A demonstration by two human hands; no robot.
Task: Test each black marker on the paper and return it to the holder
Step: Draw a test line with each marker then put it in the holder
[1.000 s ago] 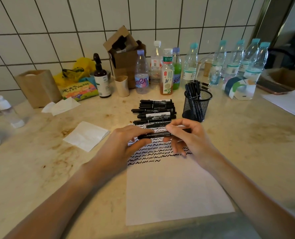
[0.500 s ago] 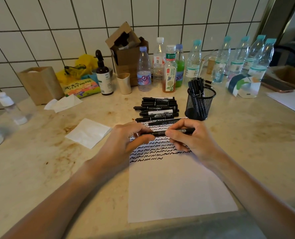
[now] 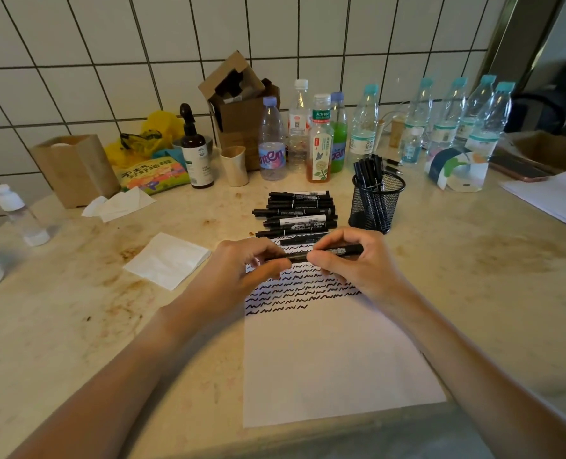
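A black marker lies level between both hands, above the top of a white paper that carries several rows of black squiggles. My left hand pinches its left end and my right hand grips its right part. Whether the cap is on is hidden by my fingers. Behind the paper lies a pile of black markers. To its right stands a black mesh holder with several markers upright in it.
A folded white tissue lies left of the paper. Along the tiled wall stand several bottles, a brown pump bottle, a cardboard box and a paper bag. More paper sheets lie at the right.
Both hands have stayed over the paper's top with the marker between them. My right hand has slid slightly right along the marker. The camera has tilted a little.
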